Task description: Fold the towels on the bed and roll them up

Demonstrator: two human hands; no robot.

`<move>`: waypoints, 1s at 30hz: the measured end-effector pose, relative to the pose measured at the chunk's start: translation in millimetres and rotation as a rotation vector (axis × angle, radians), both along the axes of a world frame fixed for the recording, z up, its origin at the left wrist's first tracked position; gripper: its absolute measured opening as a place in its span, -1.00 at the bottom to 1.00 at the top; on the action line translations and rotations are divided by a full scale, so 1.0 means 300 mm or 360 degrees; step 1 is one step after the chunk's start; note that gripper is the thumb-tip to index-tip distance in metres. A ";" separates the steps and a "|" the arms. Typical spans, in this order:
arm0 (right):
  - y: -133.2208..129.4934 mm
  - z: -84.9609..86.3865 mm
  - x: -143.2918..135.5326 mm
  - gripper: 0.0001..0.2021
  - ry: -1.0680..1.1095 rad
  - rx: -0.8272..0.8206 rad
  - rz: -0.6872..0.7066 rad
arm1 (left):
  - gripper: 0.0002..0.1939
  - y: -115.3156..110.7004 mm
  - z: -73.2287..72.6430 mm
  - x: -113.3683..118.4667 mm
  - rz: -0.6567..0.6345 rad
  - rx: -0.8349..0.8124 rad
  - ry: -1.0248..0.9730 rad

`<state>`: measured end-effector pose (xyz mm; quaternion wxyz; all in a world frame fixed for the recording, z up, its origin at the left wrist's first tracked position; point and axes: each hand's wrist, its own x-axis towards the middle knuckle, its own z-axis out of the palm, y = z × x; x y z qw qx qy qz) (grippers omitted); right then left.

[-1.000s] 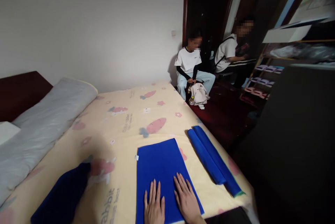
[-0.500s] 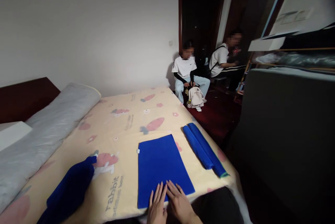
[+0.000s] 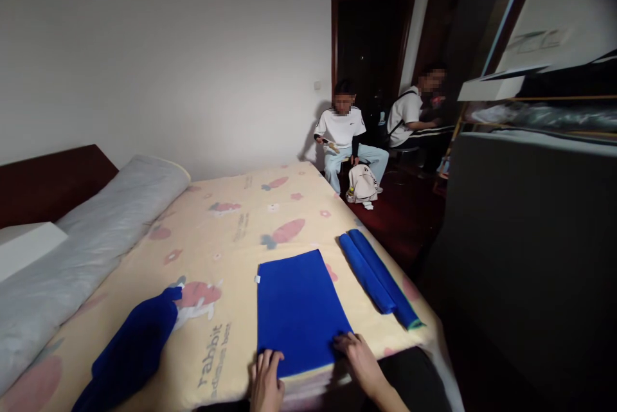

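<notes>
A blue cloth (image 3: 301,312) with a small white tag on its left edge lies flat on the bed near me. My left hand (image 3: 267,378) is at its near left corner, fingers curled over the edge and closed on it. At the near right corner, my right hand (image 3: 359,360) has its fingers bent and closed on the cloth; its fingertips are partly in shadow. To the right lie two rolled blue cloths (image 3: 380,277), side by side. A crumpled blue cloth (image 3: 135,348) lies to the left.
The bed has a cream printed sheet (image 3: 241,296). A grey rolled mattress or quilt (image 3: 110,225) and a white box (image 3: 31,245) are on the left. Two people sit by the doors, a white backpack (image 3: 362,184) beside one. A dark covered shelf (image 3: 525,219) stands right.
My hands have moved apart, from lying flat together at the cloth's near edge to its two near corners, fingers now bent. The seated person by the backpack has raised one hand.
</notes>
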<state>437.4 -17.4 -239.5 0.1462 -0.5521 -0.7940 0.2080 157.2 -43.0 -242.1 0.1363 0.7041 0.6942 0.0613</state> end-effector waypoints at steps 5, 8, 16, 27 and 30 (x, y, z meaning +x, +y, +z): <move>0.024 0.004 0.052 -0.62 0.0092 0.0023 -0.0175 | -0.47 0.013 0.047 -0.073 0.0043 -0.0013 0.0021; 0.025 -0.005 0.086 -0.72 0.0183 0.0031 -0.0279 | -0.54 0.007 0.061 -0.105 0.0101 0.0037 -0.0069; 0.055 -0.036 0.152 -0.83 0.0238 0.0005 -0.0545 | -0.85 0.020 0.038 -0.192 0.0341 0.0273 -0.0806; 0.106 -0.041 0.108 -0.81 0.0282 0.0175 -0.0528 | -0.96 0.107 0.001 -0.200 0.0558 0.0249 -0.0975; 0.084 -0.063 0.101 -0.80 0.0288 0.0200 -0.0530 | -0.94 0.083 0.002 -0.172 0.0665 0.0243 -0.0807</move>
